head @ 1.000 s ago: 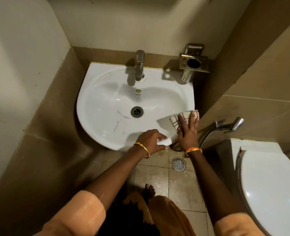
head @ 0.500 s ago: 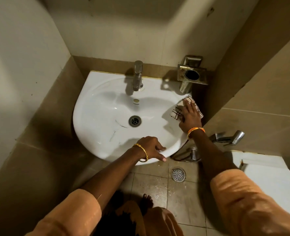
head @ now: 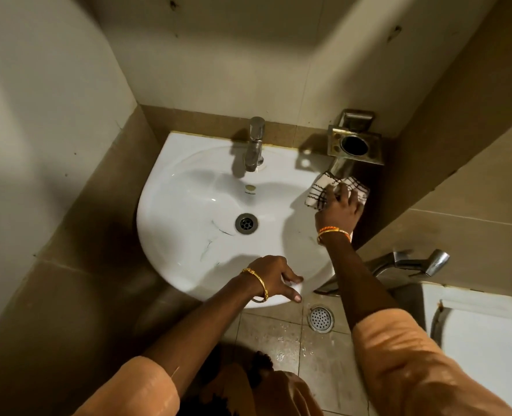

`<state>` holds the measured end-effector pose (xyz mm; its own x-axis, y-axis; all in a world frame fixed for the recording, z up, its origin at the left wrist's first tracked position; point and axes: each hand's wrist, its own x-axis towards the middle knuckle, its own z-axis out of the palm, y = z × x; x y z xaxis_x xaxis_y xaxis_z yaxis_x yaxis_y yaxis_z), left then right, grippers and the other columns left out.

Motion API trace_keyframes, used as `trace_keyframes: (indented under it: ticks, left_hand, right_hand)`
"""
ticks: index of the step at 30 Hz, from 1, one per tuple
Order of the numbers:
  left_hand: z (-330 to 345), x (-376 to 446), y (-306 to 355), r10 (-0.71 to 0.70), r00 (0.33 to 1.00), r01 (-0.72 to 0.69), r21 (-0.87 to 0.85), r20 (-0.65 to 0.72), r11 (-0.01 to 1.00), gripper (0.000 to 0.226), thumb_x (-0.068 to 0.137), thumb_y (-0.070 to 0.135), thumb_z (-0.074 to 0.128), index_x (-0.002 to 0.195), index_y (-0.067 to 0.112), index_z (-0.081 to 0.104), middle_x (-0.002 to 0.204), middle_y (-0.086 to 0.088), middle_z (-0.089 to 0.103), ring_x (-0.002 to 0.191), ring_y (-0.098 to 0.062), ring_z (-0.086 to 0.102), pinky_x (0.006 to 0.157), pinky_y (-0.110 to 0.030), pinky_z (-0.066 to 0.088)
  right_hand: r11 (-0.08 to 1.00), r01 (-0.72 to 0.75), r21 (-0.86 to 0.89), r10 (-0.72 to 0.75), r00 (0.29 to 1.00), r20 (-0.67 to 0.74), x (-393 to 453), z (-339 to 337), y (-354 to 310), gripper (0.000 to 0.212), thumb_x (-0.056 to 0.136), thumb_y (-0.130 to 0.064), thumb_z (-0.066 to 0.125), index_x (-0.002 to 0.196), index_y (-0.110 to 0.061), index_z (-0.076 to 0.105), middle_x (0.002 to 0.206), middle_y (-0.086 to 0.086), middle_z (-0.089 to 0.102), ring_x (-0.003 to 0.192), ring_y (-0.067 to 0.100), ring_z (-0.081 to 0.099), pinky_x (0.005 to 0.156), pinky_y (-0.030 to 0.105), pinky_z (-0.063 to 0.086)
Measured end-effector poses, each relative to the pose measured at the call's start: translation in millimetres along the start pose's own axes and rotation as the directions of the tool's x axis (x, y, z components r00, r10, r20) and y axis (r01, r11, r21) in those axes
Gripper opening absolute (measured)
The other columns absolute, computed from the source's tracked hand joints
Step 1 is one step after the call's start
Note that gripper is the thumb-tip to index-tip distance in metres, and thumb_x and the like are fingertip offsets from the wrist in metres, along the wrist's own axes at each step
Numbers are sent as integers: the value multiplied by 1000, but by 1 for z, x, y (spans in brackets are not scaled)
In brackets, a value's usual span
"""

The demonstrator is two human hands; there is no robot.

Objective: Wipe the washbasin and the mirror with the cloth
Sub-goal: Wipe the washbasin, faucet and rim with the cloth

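Note:
A white washbasin [head: 188,205] hangs on the back wall, with a chrome tap [head: 255,145] at its rear and a drain [head: 246,223] in the bowl. My right hand [head: 337,210] presses a white cloth with dark checks [head: 320,187] flat on the basin's right rear rim, fingers spread over it. My left hand [head: 274,277] rests on the front rim, fingers curled over the edge, holding nothing else. No mirror is in view.
A steel tumbler holder [head: 355,145] sticks out of the wall just beyond the cloth. A hand-spray handle [head: 413,261] and a white toilet [head: 474,325] stand at the right. A floor drain [head: 320,318] lies below the basin. Walls close in on both sides.
My right hand slid the cloth along the right rim from the front corner toward the back, near the tumbler holder. My left hand stayed on the front rim.

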<state>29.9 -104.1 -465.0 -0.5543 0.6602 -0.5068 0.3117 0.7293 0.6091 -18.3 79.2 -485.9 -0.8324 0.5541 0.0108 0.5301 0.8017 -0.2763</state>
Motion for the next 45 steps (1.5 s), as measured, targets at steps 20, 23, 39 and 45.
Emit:
trace_keyframes:
  ticks: [20,23,39,45]
  left_hand:
    - [-66,-79,-188,-714,313,478,-546,-626,688,58,94,42,45,131,-3,46,132,-31,49,121,-46,47,101,-51,38]
    - [-80,-78,-196,-738,411,378,-637,-535,672,52,97,39,39,105,-7,62,109,-31,63,101,-45,59,87,-46,45]
    - [-139,-78,-203,-690,629,310,-699,-358,645,58,83,-3,64,137,6,46,130,-21,57,111,-38,58,92,-42,47]
    - [-151,-78,-209,-692,700,326,-784,-175,528,61,81,-3,66,137,11,46,126,-18,59,96,-35,57,78,-45,48]
  right_hand:
    - [993,-99,67,97,995,31,37,31,-87,64,96,-53,27,150,-21,18,158,13,14,146,35,1,115,54,-5]
    - [980,-177,91,170,983,72,49,28,-100,66,94,-51,34,151,-23,16,157,15,17,145,38,3,115,56,-4]
    - [994,93,-52,-87,990,112,62,2,-80,50,91,-27,50,139,-36,40,147,6,41,130,37,39,111,55,21]
    - [985,122,126,-147,965,217,75,8,-126,61,87,-30,52,144,-35,32,154,2,28,141,33,22,111,63,14]
